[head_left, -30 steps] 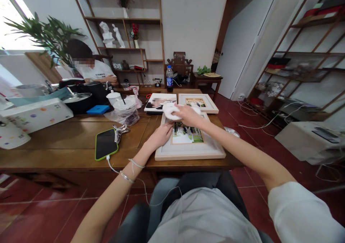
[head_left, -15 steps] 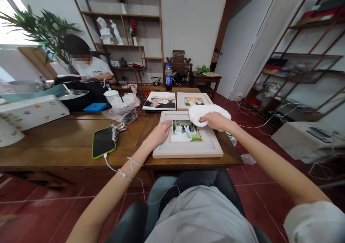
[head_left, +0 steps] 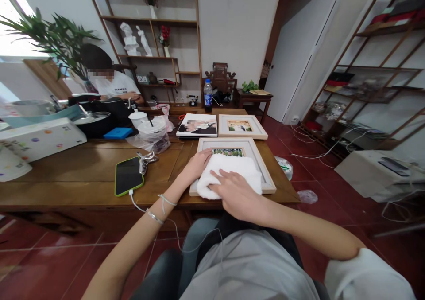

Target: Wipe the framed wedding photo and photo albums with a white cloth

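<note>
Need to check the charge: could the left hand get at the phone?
Likely yes: the phone lies face up left of the left hand, though a silvery wrapper overlaps its right edge.

Lived-in room, home or small office, can't tell which. Evidence: brown wooden desk [head_left: 83, 169] near, with phone [head_left: 129, 177], lidded cooking pot [head_left: 93, 123] and framed photos [head_left: 229, 151]. Display shelf [head_left: 149, 21] far, with white bust [head_left: 129, 40] and red flowers [head_left: 164, 35]. Carved chair [head_left: 220, 72] and small side table [head_left: 257, 98] beyond the desk. Leafy plant [head_left: 49, 43] far left. Red tiled floor [head_left: 325, 191]. Second shelf [head_left: 360, 66] at right, contents mostly blurred.
</note>
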A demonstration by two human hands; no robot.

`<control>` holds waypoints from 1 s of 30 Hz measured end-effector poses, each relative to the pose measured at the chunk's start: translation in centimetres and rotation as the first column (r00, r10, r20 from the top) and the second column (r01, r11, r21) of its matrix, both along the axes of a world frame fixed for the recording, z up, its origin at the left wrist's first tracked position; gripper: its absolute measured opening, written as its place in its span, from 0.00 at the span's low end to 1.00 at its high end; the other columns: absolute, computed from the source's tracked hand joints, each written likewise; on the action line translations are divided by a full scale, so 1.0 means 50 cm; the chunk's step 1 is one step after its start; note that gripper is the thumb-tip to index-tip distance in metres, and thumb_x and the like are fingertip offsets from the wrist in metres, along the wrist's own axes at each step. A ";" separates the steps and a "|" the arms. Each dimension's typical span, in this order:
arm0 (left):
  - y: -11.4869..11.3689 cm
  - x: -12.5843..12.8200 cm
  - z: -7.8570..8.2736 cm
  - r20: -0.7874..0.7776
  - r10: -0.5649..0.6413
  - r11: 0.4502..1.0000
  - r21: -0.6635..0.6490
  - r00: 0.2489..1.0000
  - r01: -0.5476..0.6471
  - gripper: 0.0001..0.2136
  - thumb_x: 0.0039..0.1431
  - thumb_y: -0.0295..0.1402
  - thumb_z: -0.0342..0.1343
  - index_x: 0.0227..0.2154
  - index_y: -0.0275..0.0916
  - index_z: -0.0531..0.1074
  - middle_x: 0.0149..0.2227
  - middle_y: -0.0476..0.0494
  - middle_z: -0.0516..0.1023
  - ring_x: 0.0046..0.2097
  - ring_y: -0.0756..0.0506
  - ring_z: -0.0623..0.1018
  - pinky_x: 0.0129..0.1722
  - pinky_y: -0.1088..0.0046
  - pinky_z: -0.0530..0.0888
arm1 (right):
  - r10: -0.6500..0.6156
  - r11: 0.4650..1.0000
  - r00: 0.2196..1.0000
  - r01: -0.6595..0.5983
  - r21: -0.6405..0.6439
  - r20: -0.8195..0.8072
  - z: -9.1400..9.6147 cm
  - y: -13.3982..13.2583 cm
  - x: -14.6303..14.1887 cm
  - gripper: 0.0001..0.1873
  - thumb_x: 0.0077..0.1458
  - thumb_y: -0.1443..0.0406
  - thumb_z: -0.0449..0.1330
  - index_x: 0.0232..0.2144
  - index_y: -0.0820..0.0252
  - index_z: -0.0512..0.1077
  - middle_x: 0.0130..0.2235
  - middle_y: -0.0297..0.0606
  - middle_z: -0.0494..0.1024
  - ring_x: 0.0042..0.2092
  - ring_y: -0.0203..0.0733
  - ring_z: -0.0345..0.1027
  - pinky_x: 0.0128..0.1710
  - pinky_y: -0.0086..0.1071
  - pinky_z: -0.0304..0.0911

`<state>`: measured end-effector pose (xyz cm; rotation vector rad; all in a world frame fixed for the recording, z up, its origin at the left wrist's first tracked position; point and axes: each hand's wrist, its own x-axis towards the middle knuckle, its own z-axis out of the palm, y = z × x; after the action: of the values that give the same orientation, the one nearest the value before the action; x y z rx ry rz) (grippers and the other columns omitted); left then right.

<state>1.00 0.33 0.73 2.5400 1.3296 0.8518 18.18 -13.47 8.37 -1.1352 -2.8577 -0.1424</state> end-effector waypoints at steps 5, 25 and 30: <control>-0.001 -0.002 0.004 -0.021 -0.028 1.000 0.013 0.999 0.028 0.19 0.63 0.31 0.39 0.52 0.30 0.66 0.56 0.35 0.66 0.58 0.44 0.65 0.58 0.65 0.61 | -0.006 0.999 1.000 0.006 0.044 0.006 -0.026 0.010 -0.013 0.22 0.50 0.72 0.50 0.48 0.64 0.69 0.58 0.53 0.61 0.59 0.60 0.52 0.53 0.52 0.50; -0.011 0.001 0.020 -0.072 -0.035 0.999 -0.023 0.997 0.034 0.18 0.62 0.34 0.43 0.51 0.33 0.67 0.56 0.36 0.65 0.59 0.43 0.63 0.58 0.64 0.60 | -0.354 0.935 0.935 0.354 0.001 0.005 0.006 0.094 0.207 0.30 0.41 0.76 0.49 0.45 0.51 0.73 0.57 0.38 0.66 0.52 0.49 0.63 0.51 0.39 0.56; -0.009 0.000 0.019 -0.068 -0.030 0.999 -0.020 0.997 0.029 0.17 0.62 0.34 0.44 0.51 0.35 0.67 0.56 0.37 0.65 0.59 0.43 0.64 0.58 0.64 0.61 | -0.412 0.900 0.908 0.419 0.119 -0.078 -0.014 0.231 0.201 0.30 0.45 0.77 0.48 0.51 0.58 0.68 0.58 0.46 0.63 0.53 0.50 0.62 0.51 0.40 0.54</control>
<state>1.02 -0.11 1.67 2.5887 1.3095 0.7500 28.22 -1.93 7.64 -1.6733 -2.4734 -0.3133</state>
